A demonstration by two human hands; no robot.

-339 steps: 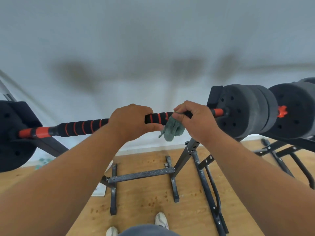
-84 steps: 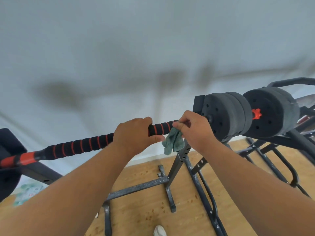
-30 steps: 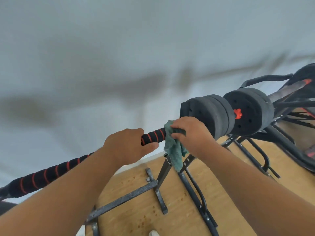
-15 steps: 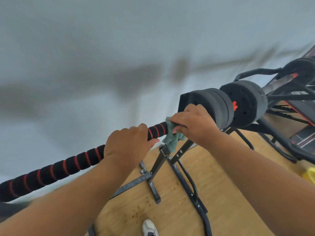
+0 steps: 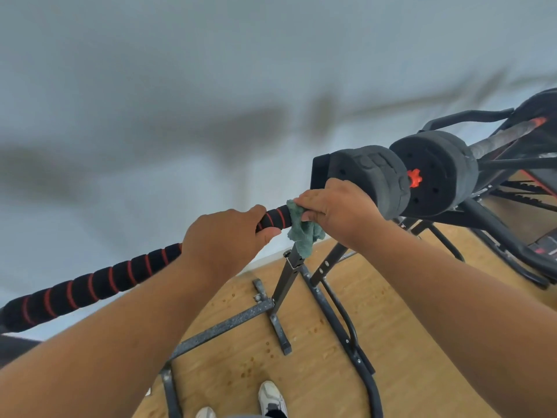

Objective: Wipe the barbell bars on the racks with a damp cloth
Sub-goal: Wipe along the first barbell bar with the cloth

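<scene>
Black foam-padded barbell bar with red rings (image 5: 126,274) — gripped by the left hand (image 5: 223,239), fingers curled over it. Crumpled green cloth (image 5: 303,232) — pinched against the bar under the right hand (image 5: 337,208), hanging below its fingers (image 5: 307,203), beside the black weight plates (image 5: 370,176).

A gym room: loaded barbell (image 5: 99,285) on steel rack (image 5: 289,285), wooden floor (image 5: 401,351).

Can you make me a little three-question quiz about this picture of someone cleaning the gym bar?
1. True or false: the left hand grips the bar.
2. Which hand holds the cloth? A) left B) right
3. Fill in: the stripes on the bar's foam are ____.

Key: 1 true. 2 B, the right hand, next to the black weights. 3 red.
</scene>
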